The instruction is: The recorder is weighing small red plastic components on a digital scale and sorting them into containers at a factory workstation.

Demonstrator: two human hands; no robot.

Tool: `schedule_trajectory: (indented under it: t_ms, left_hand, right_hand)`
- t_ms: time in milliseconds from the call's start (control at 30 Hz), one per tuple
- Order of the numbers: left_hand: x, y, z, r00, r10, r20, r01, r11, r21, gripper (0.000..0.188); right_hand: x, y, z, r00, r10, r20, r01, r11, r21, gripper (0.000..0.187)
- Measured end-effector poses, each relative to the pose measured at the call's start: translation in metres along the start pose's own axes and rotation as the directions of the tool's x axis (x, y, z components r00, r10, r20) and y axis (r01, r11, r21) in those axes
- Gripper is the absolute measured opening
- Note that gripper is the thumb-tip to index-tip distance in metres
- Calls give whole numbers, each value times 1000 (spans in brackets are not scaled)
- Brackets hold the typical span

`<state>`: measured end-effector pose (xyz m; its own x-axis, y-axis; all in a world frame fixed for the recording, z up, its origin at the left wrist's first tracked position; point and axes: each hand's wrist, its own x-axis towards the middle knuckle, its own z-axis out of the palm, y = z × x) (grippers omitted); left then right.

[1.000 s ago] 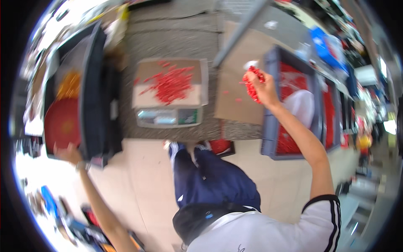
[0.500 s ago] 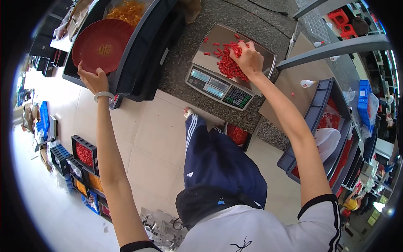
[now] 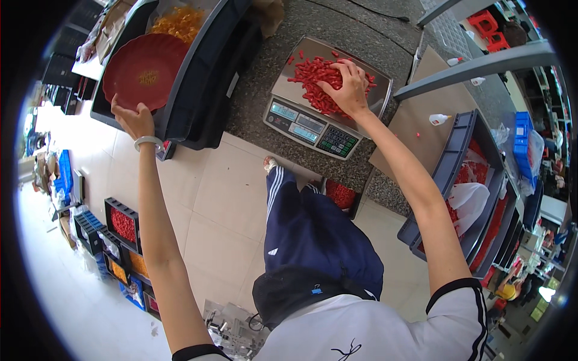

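At the upper left my left hand (image 3: 133,120) grips the near rim of a red scalloped plate (image 3: 143,57) with gold markings on its middle. That plate is tilted over a dark grey crate (image 3: 195,66). On the steel pan of a counting scale (image 3: 319,126) lies a spread heap of small red plastic pieces (image 3: 313,78). My right hand (image 3: 349,90) rests over the heap's right side, thumb and fingers apart. Its fingertips touch the pieces, and the palm hides some of them. I see none held in it.
Amber pieces (image 3: 180,23) lie in the crate behind the plate. Right of the scale are a cardboard sheet (image 3: 400,126), a small white bottle (image 3: 438,120) and a grey metal bar (image 3: 475,73). Grey crates (image 3: 453,150) with red pieces and a plastic bag (image 3: 469,201) stand at the right.
The heap on the scale has become bigger and spread leftward. My right hand's fingers have loosened from around pieces. My left hand still holds the plate, which has shifted slightly.
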<state>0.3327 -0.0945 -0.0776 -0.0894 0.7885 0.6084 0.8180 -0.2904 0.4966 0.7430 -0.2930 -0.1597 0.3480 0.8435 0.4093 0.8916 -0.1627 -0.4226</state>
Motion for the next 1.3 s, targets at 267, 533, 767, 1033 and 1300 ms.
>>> schedule_trajectory:
  t_ms: [267, 533, 767, 1033, 1300]
  left_hand:
    - [-1, -4, 17, 993, 115, -35, -115, 993, 22, 62]
    - [21, -71, 23, 990, 136, -34, -130, 982, 134, 59]
    - [8, -56, 25, 997, 69, 32, -73, 983, 166, 61]
    - [15, -43, 16, 990, 143, -16, -136, 966, 221, 63]
    - [3, -29, 21, 987, 156, -33, -154, 987, 35, 63]
  right_hand:
    - [12, 8, -30, 999, 50, 22, -55, 922, 384, 25]
    - [-5, 10, -21, 992, -70, 100, 41, 962, 269, 23]
    - [-45, 21, -103, 978, 83, -190, 16, 884, 467, 26]
    - [-307, 135, -286, 495, 597, -632, -825, 551, -126, 30]
    - [-413, 215, -218, -294, 934, -204, -917, -335, -214, 105]
